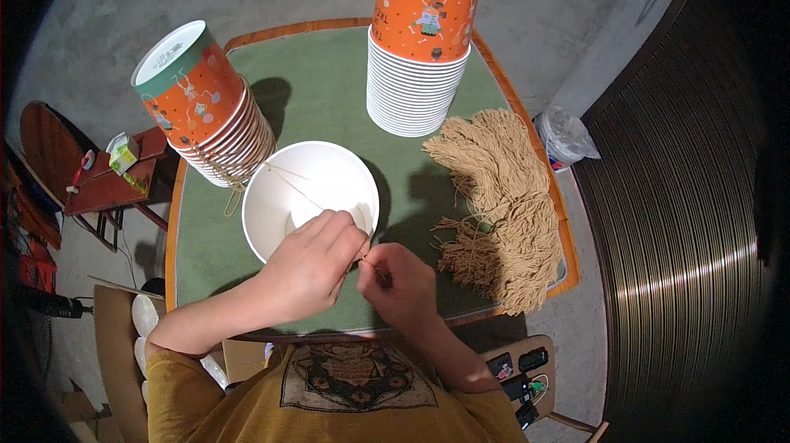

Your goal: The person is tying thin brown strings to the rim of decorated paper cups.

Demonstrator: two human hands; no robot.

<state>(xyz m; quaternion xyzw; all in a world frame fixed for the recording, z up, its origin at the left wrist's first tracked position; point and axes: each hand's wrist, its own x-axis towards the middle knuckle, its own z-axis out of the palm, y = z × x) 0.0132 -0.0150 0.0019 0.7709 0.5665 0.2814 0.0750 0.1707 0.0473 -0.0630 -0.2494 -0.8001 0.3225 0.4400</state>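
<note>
A white paper bucket [265, 216] stands mouth up on the green tabletop, in front of my body. Thin tan string [298, 188] runs from the far-left part of its rim across the opening to my fingers. At the bucket's near-right rim, my left hand [306, 268] pinches the string with its fingers closed. Close beside it, my right hand [401, 285] is also closed, thumb and fingers pressed together on the string. The exact spot where the fingertips meet is partly hidden. A large bundle of tan string [510, 212] lies to the right.
Two tall stacks of upturned orange-and-green buckets stand on the table [321, 97]: a left stack [197, 101] with loose strings draped over it, and a right stack [421, 48] at the back. Beyond the table's right edge is a white pail [564, 137]; a red bench [136, 167] stands left.
</note>
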